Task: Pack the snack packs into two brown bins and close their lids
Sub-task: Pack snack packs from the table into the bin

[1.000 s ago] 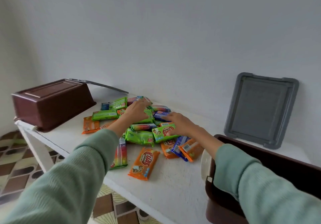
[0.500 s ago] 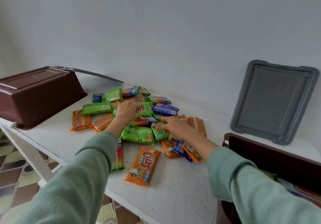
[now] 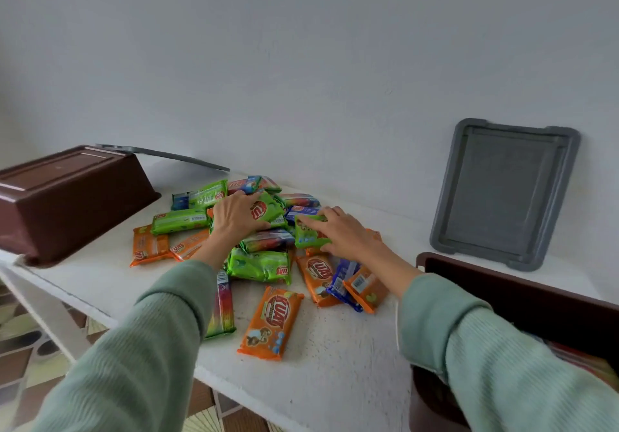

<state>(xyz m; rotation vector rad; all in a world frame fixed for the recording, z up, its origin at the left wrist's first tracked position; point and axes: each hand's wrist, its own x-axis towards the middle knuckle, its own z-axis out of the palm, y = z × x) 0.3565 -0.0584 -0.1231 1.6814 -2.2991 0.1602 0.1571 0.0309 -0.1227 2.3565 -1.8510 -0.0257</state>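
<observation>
Snack packs (image 3: 261,265) in both curled hands (image 3: 236,213) (image 3: 341,234)

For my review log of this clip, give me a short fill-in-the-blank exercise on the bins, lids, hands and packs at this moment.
1. The brown bin on the left sits ____ on the white table.
2. The gray lid on the right leans against the ____.
3. The left hand grips a ____ snack pack atop the pile.
4. The pack nearest the table's front edge is ____.
Missing words: upside down; wall; green; orange.
</observation>
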